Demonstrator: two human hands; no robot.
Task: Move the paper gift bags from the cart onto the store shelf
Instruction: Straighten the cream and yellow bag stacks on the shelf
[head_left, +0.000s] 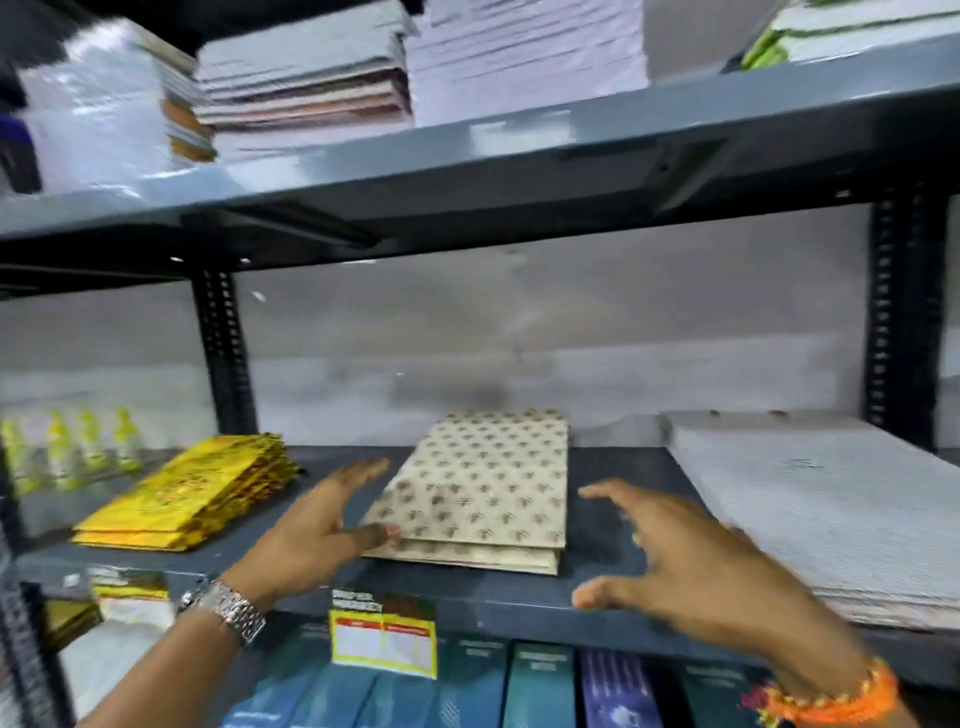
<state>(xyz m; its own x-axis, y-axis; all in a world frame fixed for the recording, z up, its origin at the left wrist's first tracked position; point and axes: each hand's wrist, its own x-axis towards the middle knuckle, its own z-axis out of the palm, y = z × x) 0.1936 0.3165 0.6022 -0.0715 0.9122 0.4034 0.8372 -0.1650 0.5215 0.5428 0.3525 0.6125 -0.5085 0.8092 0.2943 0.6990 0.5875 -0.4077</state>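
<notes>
A flat stack of beige paper gift bags with a small brown motif lies in the middle of the grey metal shelf. My left hand, with a metal watch on the wrist, has its fingers spread, and the thumb touches the stack's near left corner. My right hand, with an orange thread on the wrist, hovers open just right of the stack and does not touch it. The cart is out of view.
A stack of yellow-gold gift bags lies on the shelf to the left, with small yellow bottles behind it. A large white paper stack fills the right side. Paper stacks crowd the upper shelf. Boxes stand below.
</notes>
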